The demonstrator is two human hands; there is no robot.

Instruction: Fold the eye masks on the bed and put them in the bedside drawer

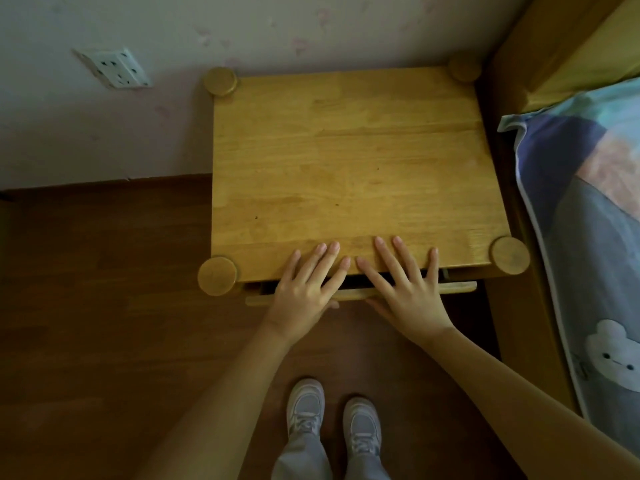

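eye masks are out of sight, and with your flat, empty left hand and right hand spread across the slightly open pale wooden bedside drawer, your thumbs, hooked under its front, risk a pinch.

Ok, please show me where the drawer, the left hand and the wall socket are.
drawer [457, 288]: head view, front panel's top edge.
left hand [304, 289]: head view, back of hand.
wall socket [116, 69]: head view, white faceplate.

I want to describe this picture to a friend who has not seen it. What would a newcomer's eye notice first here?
First, the two hands, left and right, spread flat at the near edge of the wooden nightstand, above a drawer that stands slightly open. Next, the bedding with a white bear print at the right edge. Last, the white socket on the wall, upper left.
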